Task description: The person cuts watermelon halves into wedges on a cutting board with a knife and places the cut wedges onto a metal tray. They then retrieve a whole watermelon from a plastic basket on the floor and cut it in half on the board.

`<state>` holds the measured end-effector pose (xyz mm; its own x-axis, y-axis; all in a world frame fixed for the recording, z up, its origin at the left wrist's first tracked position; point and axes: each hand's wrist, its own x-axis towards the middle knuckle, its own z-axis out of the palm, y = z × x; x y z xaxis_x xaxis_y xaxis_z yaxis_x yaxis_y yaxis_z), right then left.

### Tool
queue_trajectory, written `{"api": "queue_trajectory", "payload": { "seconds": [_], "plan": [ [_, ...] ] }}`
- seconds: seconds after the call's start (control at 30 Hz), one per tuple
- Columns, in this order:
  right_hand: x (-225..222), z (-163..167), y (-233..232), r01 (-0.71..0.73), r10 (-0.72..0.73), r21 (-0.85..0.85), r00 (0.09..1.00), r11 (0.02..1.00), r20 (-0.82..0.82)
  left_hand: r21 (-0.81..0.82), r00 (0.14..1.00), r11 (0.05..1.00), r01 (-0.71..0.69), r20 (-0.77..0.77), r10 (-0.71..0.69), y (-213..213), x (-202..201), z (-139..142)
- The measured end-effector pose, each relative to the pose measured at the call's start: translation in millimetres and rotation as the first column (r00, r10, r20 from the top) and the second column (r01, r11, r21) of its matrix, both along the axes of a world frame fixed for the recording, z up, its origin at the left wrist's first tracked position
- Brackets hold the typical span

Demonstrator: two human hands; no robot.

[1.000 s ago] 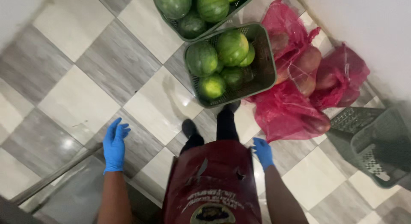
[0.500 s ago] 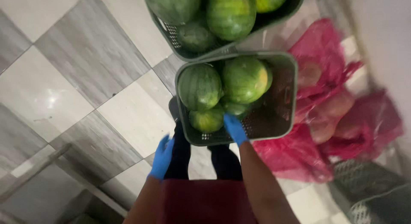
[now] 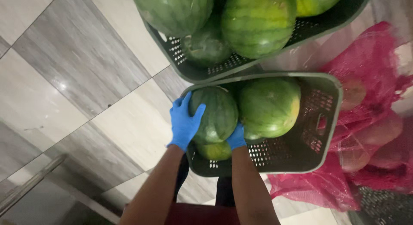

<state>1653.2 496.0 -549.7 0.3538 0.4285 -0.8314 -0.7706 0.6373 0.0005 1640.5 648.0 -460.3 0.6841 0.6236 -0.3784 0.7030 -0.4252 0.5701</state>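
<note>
Left hand (image 3: 184, 124), which hung beside the crate half a second ago, now spreads over a dark watermelon (image 3: 214, 115); right hand (image 3: 236, 137) cups its other side, inside the near grey crate (image 3: 331, 121), left of a paler melon (image 3: 269, 106)

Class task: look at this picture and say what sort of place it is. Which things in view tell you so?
Probably a storeroom or back area of a produce shop or kitchen. Grey plastic crates full of watermelons stand on a tiled floor, red mesh sacks lie beside them, and gloved hands grip one melon.
</note>
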Motion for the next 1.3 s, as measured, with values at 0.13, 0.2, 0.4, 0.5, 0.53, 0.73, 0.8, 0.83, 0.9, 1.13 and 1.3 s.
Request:
{"api": "queue_trajectory", "payload": {
  "seconds": [0.13, 0.2, 0.4, 0.5, 0.53, 0.73, 0.8, 0.83, 0.9, 1.13, 1.3],
  "plan": [
    [2.3, 5.0, 5.2, 0.020, -0.019, -0.009, 0.995, 1.000, 0.098, 0.050, 0.994, 0.993, -0.110, 0.011, 0.110, -11.6, -2.3, -17.5],
    [-10.2, 18.9, 2.8, 0.051, -0.047, -0.053, 0.996, 0.997, 0.076, 0.007, 0.988, 0.990, -0.142, 0.063, 0.141, -12.3, -15.0, -17.6],
    [-80.8, 106.4, -28.4, 0.024, -0.035, -0.309, 0.999, 0.951, -0.028, -0.297, 0.951, 0.937, -0.185, 0.186, 0.247, -27.6, -97.5, 41.8],
    [-127.6, 178.4, -49.3, -0.039, 0.027, -0.338, 0.999, 0.940, -0.039, -0.437, 0.902, 0.845, -0.309, 0.146, 0.406, -36.3, -170.8, 112.2],
    [-148.7, 211.8, -69.7, -0.296, 0.495, -0.582, 0.842, 0.757, 0.216, -0.501, 0.881, 0.800, -0.331, 0.138, 0.452, -46.3, -207.6, 147.3],
    [-228.3, 326.4, -134.6, -0.720, 0.878, -0.506, 0.349, 0.475, 0.328, -0.983, 0.491, -0.015, -0.181, -0.104, 0.865, -90.9, -410.3, 309.9],
    [-254.6, 357.3, -143.7, -0.820, 0.849, -0.234, 0.473, 0.522, 0.235, -0.954, 0.430, -0.111, -0.277, -0.227, 0.874, -115.5, -445.6, 318.0],
    [-264.6, 374.7, -146.1, -0.825, 0.825, -0.031, 0.560, 0.564, 0.078, -0.926, 0.386, -0.185, -0.330, -0.311, 0.868, -138.4, -465.0, 325.5],
    [-289.6, 400.0, -147.6, -0.811, 0.829, 0.179, 0.555, 0.558, -0.067, -0.921, 0.324, -0.183, -0.344, -0.300, 0.897, -173.7, -502.9, 340.4],
    [-414.0, 455.0, -77.9, -0.988, 0.935, 0.111, 0.141, 0.111, 0.325, -0.933, -0.192, -0.341, -0.116, -0.316, 0.929, -219.4, -652.4, 374.6],
    [-588.6, 458.1, -13.1, -0.947, 0.810, -0.050, -0.299, -0.317, 0.504, -0.979, -0.403, 0.135, -0.155, 0.188, 0.896, -248.5, -827.0, 394.4]
  ]
}}
